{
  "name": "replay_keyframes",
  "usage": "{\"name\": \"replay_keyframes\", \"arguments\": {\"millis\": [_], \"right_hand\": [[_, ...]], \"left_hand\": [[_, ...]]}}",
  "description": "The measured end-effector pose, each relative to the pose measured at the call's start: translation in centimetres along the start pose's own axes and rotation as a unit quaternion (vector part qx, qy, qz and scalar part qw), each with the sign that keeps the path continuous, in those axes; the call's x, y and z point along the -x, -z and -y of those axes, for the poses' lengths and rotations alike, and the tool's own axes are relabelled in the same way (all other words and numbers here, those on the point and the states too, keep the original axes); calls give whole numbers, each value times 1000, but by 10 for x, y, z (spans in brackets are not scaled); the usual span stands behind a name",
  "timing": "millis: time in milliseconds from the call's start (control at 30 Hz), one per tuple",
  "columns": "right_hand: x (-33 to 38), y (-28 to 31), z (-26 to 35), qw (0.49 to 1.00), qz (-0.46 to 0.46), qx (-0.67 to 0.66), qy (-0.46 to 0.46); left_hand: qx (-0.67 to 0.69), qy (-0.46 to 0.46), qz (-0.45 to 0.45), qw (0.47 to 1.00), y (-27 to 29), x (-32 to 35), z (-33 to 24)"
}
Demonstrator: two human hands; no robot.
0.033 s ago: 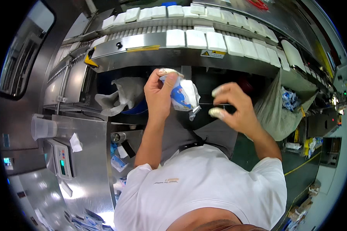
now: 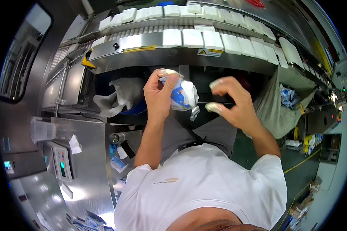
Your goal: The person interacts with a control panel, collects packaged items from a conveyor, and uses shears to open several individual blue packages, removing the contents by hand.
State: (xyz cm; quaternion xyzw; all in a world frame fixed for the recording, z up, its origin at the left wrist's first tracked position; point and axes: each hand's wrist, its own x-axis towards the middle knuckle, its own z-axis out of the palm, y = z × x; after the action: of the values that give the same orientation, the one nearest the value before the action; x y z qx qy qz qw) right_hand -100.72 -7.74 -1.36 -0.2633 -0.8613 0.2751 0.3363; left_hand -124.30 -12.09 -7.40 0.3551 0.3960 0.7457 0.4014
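Observation:
My left hand (image 2: 157, 98) pinches a blue and white soft packet (image 2: 179, 98) between thumb and fingers, in front of my lap. The packet's right end is torn open. White folded tissues (image 2: 189, 90) show there, and a crumpled flap of film hangs below. To the right, apart from the packet, my right hand (image 2: 237, 103) is held with its thumb and fingers spread and nothing between them. Pale coverings wrap fingertips on both hands.
Ahead runs a metal conveyor (image 2: 142, 42) with rows of white tissue stacks (image 2: 192, 38). Below it at left stands a blue bin (image 2: 137, 107) with a white liner. A grey cloth sack (image 2: 272, 111) hangs at right. A scale (image 2: 61, 159) sits on the left metal table (image 2: 88, 142).
My right hand has shifted slightly away from me, toward the conveyor. The left hand and the packet have barely moved.

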Motion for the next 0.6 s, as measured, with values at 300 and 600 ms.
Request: {"name": "replay_keyframes", "arguments": {"millis": [300, 600], "right_hand": [[-19, -29, -19, 997, 4, 50, 64], [-1, -19, -19, 998, -31, 51, 33]], "left_hand": [[-91, -5, 65, 994, -15, 6, 9], [80, 145, 43, 985, -14, 19, 30]]}}
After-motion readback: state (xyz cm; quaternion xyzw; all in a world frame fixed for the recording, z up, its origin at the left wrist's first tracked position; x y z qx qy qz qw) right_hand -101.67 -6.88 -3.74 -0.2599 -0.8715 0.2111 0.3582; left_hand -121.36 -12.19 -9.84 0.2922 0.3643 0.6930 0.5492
